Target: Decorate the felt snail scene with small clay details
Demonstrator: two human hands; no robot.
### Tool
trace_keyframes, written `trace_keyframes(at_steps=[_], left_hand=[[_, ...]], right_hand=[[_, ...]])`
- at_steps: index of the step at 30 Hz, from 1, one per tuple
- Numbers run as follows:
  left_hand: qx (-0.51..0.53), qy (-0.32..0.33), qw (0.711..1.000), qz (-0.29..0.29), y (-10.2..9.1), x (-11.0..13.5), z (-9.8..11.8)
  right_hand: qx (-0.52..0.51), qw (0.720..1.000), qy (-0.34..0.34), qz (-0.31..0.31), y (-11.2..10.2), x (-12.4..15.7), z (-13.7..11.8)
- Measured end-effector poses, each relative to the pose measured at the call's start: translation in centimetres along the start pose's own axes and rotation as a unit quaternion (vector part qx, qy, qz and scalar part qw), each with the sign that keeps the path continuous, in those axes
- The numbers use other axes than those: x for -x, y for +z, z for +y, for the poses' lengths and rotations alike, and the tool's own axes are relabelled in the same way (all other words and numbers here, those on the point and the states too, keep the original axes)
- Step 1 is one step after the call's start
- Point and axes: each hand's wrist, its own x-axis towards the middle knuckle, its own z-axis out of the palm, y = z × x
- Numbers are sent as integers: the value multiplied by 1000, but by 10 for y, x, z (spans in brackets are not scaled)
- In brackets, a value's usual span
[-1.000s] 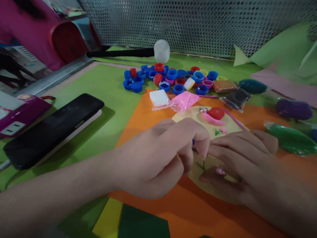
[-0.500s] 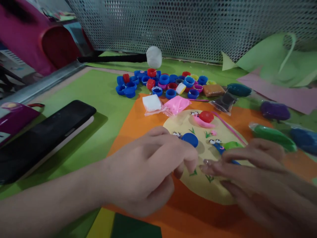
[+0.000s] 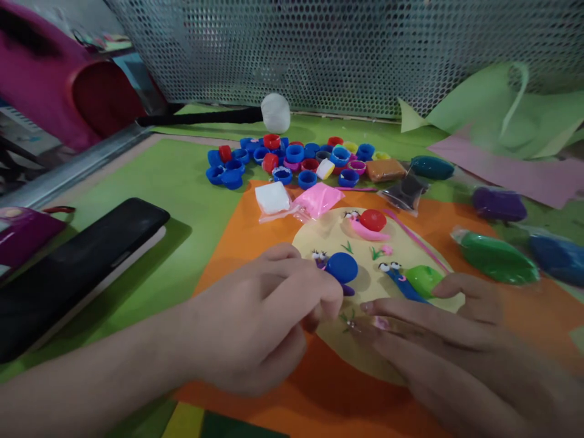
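A pale yellow paper disc (image 3: 333, 234) lies on an orange sheet (image 3: 246, 231). Three clay snails with bottle-cap shells sit on it: a red-capped pink one (image 3: 370, 222), a blue-capped one (image 3: 340, 267) and a green-capped one (image 3: 417, 281). My left hand (image 3: 264, 319) is curled at the disc's near left edge, its fingertips pinched together beside the blue snail; what they hold is hidden. My right hand (image 3: 438, 340) lies over the disc's near right part, fingers stretched out flat and pointing left, tips close to the left hand's.
A heap of blue, red and pink bottle caps (image 3: 292, 161) lies behind the sheet. Bags of white (image 3: 272, 198), pink (image 3: 318, 199), green (image 3: 495, 258), purple (image 3: 497, 204) and blue (image 3: 559, 258) clay surround it. A black phone (image 3: 77, 267) lies left. A mesh wall (image 3: 347, 48) stands behind.
Both hands have drawn back toward me and lower on the disc, uncovering the blue-capped and green-capped snails. The view has tilted, so everything sits lower in frame.
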Motion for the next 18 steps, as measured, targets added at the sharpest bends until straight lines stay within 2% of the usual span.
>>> trace_keyframes(at_steps=[2,5,14,18], left_hand=[[-2,2,1000,3,0,-1,1],[-1,7,1000,2,1,-1,1],[-11,19,1000,7,-1,-1,4],[-37,33,999,10,0,-1,7]], right_hand=[[17,999,-49,-9,-2,-2,-1],[52,994,-94,24,-7,-6,-1],[90,986,-123,61,-13,-15,-3],[82,987,-127,51,-15,-21,-5]])
